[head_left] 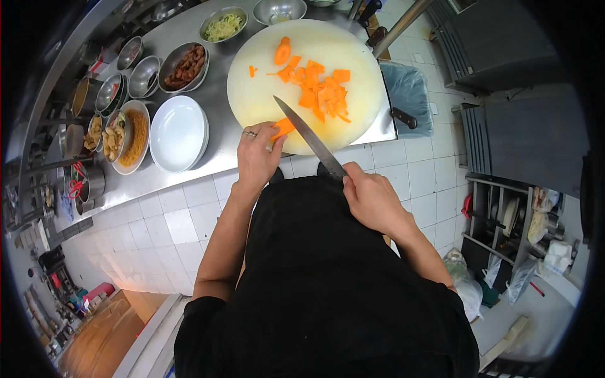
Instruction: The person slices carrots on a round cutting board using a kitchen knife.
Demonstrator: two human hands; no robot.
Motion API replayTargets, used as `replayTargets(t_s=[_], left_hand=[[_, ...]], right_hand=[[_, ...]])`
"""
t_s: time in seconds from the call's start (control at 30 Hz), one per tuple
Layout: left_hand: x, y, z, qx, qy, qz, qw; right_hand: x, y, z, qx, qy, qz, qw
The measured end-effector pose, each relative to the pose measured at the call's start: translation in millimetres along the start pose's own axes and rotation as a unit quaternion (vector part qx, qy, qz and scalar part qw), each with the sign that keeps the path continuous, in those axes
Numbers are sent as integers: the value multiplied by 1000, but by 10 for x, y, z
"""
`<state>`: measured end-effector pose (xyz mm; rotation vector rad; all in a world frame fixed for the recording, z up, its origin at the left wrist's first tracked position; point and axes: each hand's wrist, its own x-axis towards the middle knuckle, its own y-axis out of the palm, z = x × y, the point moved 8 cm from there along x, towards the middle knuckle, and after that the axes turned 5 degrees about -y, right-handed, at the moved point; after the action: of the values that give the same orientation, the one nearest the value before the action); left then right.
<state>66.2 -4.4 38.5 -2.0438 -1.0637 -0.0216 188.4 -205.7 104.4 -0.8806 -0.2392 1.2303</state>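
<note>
My left hand wears a ring and has its fingers closed around a piece of carrot near the front edge of the round white cutting board. In my right hand is the handle of a kitchen knife. Its blade slants up and left across the board's front edge, its tip just beyond the carrot piece. Farther back on the board lies a pile of cut carrot slices. A larger carrot chunk rests behind them.
To the left are stacked white plates, a bowl of reddish-brown pieces and a bowl of shredded greens. A metal bowl stands behind the board. At the right are another knife handle and a lined bin.
</note>
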Motion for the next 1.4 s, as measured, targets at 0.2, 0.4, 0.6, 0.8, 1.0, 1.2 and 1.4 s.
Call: replayTargets(t_s=[0.2, 0.4, 0.6, 0.8, 1.0, 1.2, 1.4], left_hand=[[-13, -18, -55, 6, 24, -18, 1000], [-21, 6, -26, 16, 30, -18, 999], [-23, -6, -32, 12, 28, -22, 999], [-29, -5, -29, 14, 30, -23, 999], [-30, -15, -39, 15, 34, -27, 999], [-26, -16, -31, 20, 29, -22, 999], [-31, -2, -14, 23, 24, -18, 999]], right_hand=[[-45, 71, 58, -65, -34, 17, 997], [-58, 75, 94, -86, -46, 24, 995], [-62, 71, 121, -107, -49, 28, 993], [-71, 67, 159, -114, -46, 37, 992], [-81, 61, 188, -129, -42, 34, 990], [-86, 35, 221, -146, -39, 44, 988], [-90, 31, 239, -149, -45, 47, 987]])
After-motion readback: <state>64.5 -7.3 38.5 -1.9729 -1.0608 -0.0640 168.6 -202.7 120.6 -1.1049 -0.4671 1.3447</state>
